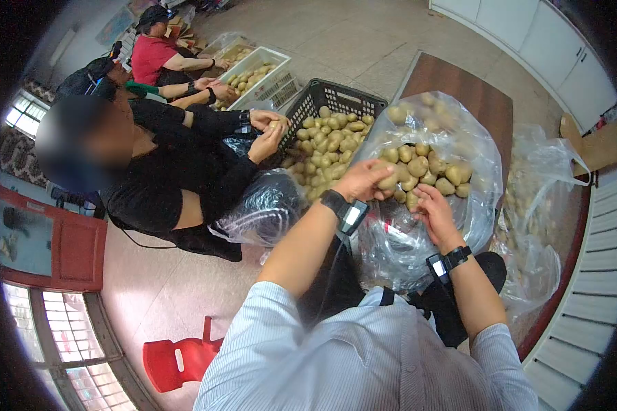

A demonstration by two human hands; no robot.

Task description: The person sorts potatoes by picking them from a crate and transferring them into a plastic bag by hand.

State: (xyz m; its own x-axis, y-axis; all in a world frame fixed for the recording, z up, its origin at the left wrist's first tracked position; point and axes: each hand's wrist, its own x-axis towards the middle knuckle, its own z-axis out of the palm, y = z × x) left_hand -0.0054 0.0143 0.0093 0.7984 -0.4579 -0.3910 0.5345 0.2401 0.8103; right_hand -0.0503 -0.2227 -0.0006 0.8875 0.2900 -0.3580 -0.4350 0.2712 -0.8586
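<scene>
My left hand (365,181) is closed round a brownish round fruit (386,179), at the near left edge of an open clear plastic bag (483,164). The bag holds a heap of the same brown fruit (418,166). My right hand (434,214) is at the bag's near side, its fingers apart and bent near the fruit; nothing shows in its palm. Both wrists wear black bands with small devices. Left of the bag stands a black crate (358,98) filled with more such fruit (329,140).
On the left, a co-worker in black (164,171) holds a fruit in both hands. Farther back, other people sit by white crates (279,90). A brown board (483,89) lies behind the bag, more bagged fruit (535,198) at right. A red stool (185,356) stands lower left.
</scene>
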